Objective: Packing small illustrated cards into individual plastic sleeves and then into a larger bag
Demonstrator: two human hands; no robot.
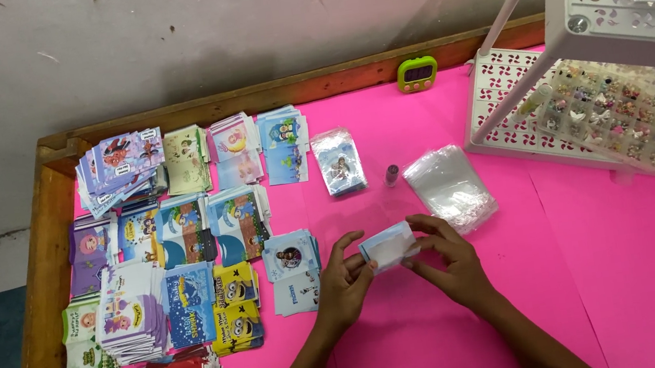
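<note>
My left hand (pixel 346 278) and my right hand (pixel 448 257) together hold a small light-blue and white card in a clear sleeve (pixel 388 246) above the pink tabletop (pixel 607 257). The left fingers pinch its left edge, the right fingers grip its right end. Just beyond the right hand lies a stack of clear plastic sleeves (pixel 450 186). A small vial (pixel 391 174) stands beside that stack, and a bagged blue card pack (pixel 338 160) lies farther back.
Several piles of colourful printed cards (pixel 178 263) cover the table's left half. A white perforated rack (pixel 587 103) holding a tray of small trinkets stands at the right back. A green timer (pixel 417 73) sits on the wooden rim (pixel 44 272).
</note>
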